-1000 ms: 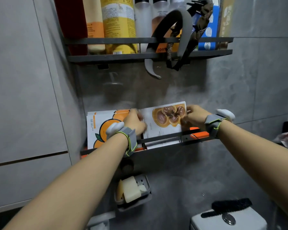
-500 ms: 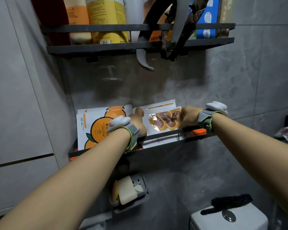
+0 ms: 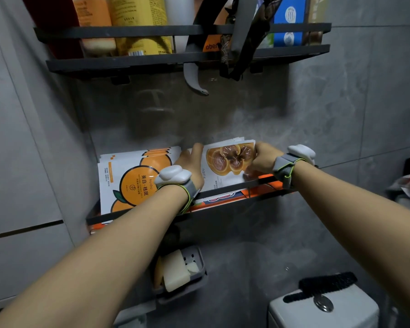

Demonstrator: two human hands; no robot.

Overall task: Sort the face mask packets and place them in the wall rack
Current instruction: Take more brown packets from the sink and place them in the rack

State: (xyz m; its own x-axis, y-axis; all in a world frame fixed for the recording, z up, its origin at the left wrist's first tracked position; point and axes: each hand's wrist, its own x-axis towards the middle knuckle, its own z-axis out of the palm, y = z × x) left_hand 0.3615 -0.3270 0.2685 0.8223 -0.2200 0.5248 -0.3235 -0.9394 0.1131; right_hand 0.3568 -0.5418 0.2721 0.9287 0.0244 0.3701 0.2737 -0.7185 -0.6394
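On the lower tier of the wall rack (image 3: 109, 215), reading from left to right, we first meet the orange packets (image 3: 128, 178). They stand upright as one stack against the tiled wall, behind the front rail, and neither hand touches them.

Next comes the left hand (image 3: 189, 166), set at the seam between the two stacks. Its thumb points up along the left edge of the mushroom packets (image 3: 225, 162). Its other fingers are hidden, so we cannot tell how far it closes.

The mushroom packets lie between the two hands, with their lower edge behind the rail. Half a second ago the front packet sat lower and tipped forward. Now the stack stands taller and nearly flat to the wall, its top edges slightly fanned. We judge from this that the second sorted group is being squared and seated beside the first, so little remains beyond release.

Furthest right, the right hand (image 3: 263, 157) curls its fingers over the right edge of the mushroom packets and grips them.

The two sorts stand side by side, just beside each other and unmixed.
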